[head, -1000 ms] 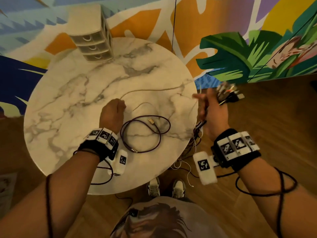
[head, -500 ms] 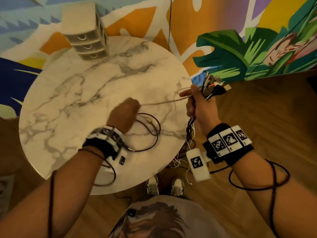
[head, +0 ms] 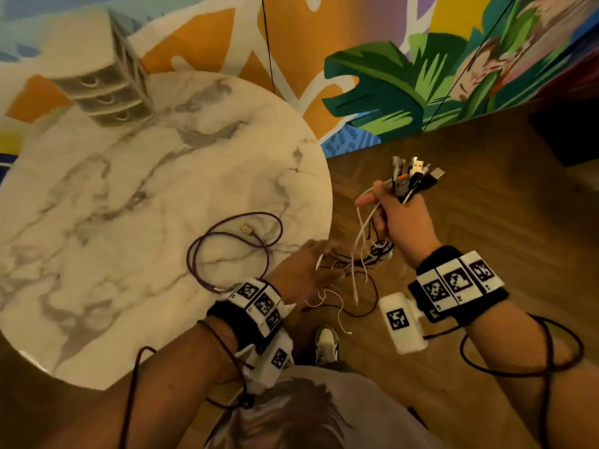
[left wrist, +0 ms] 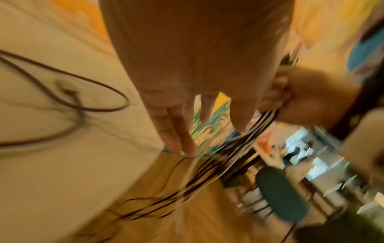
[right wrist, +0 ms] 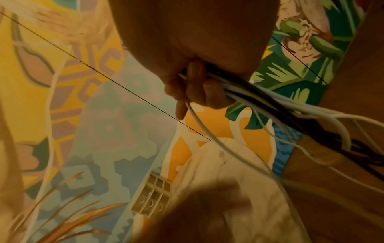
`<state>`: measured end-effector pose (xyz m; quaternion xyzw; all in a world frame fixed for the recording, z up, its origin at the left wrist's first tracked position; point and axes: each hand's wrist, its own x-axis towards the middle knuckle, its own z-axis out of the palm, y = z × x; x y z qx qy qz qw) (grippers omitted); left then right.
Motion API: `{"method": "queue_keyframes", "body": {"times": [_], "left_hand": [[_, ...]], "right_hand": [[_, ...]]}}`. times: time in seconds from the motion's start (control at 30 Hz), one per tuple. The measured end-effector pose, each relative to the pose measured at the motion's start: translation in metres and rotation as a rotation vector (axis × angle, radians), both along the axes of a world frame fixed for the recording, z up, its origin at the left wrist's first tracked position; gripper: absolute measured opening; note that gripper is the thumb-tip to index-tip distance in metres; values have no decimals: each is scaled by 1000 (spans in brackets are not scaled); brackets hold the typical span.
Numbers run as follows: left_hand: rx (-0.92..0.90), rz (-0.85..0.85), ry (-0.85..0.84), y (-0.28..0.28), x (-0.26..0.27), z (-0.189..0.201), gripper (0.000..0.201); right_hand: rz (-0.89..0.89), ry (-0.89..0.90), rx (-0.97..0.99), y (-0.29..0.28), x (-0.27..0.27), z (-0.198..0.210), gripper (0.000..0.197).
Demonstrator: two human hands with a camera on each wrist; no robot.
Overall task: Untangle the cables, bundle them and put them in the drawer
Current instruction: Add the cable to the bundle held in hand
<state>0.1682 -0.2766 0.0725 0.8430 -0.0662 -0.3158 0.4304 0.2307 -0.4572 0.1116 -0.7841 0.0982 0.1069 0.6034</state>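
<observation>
My right hand (head: 382, 209) is off the table's right side, above the floor, and grips a bunch of black and white cables (head: 363, 247). Their plugs (head: 415, 176) stick up out of the fist and the strands dangle below; the right wrist view shows the fingers (right wrist: 193, 92) curled round the cables (right wrist: 270, 102). My left hand (head: 319, 264), blurred, is just past the table edge with straight, spread fingers (left wrist: 187, 131) among the hanging strands (left wrist: 239, 156). A purple cable (head: 233, 247) lies in loose loops on the marble table (head: 129, 222). The small drawer unit (head: 107, 82) stands shut at the table's far side.
The round table's edge runs between my hands. Wooden floor lies to the right and below, with my shoes (head: 327, 346) under the dangling cable ends. A painted wall stands behind, and a thin black cord (head: 269, 43) hangs down it.
My left hand has let go of the thin cable it pulled on the table and swung right, past the edge, into the hanging strands. My right hand moved further right with its bunch.
</observation>
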Motion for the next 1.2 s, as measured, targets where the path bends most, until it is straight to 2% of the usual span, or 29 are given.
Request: {"method": "queue_keyframes", "body": {"times": [0.07, 0.1, 0.13, 0.17, 0.27, 0.37, 0.43, 0.5, 0.53, 0.6, 0.67, 0.73, 0.83, 0.9, 0.97, 1.07, 1.13, 1.2], "left_hand": [[-330, 166, 92, -30, 20, 27, 37], [-407, 185, 130, -44, 29, 39, 28], [-373, 137, 88, -54, 38, 47, 20], [-305, 87, 15, -59, 45, 50, 17], [-106, 8, -119, -59, 55, 42, 26], [35, -40, -16, -47, 44, 15, 26], [312, -158, 58, -35, 31, -6, 27], [614, -304, 113, -31, 24, -18, 40], [658, -286, 110, -35, 23, -20, 47], [524, -157, -43, -51, 26, -7, 51], [190, -87, -319, -72, 35, 14, 55], [-165, -92, -409, -94, 51, 36, 53], [-425, -66, -208, -113, 67, 66, 24], [-612, 29, -80, -119, 69, 78, 7], [-686, 146, -98, -119, 71, 87, 18], [-645, 283, -53, -105, 81, 101, 28], [-714, 314, 19, -90, 93, 112, 42], [-715, 268, -12, -79, 101, 126, 49]], "right_hand": [[-24, 14, 14, 0, -8, -3, 43], [-46, 15, 20, -1, -8, -2, 42], [-74, 13, 31, -4, -8, 0, 43], [-103, 10, 44, -10, -7, 2, 43], [-214, -8, 28, -35, 0, 10, 42], [-338, -20, 41, -57, 3, 14, 43], [-367, -9, 41, -63, 1, 14, 46], [-357, -6, 29, -64, -3, 14, 47], [-345, -11, 20, -62, -5, 15, 46], [-324, -25, 41, -56, -8, 18, 41], [-284, -44, 60, -47, -9, 23, 40], [-194, -97, 44, -37, -8, 33, 44], [-89, -218, 108, -30, -1, 56, 39], [-54, -234, 210, -31, 4, 68, 42], [-11, -175, 296, -32, 8, 68, 48], [148, -115, 304, -23, 1, 54, 57], [258, -118, 260, -12, -7, 38, 39], [308, -89, 129, -2, -12, 22, 25]]}}
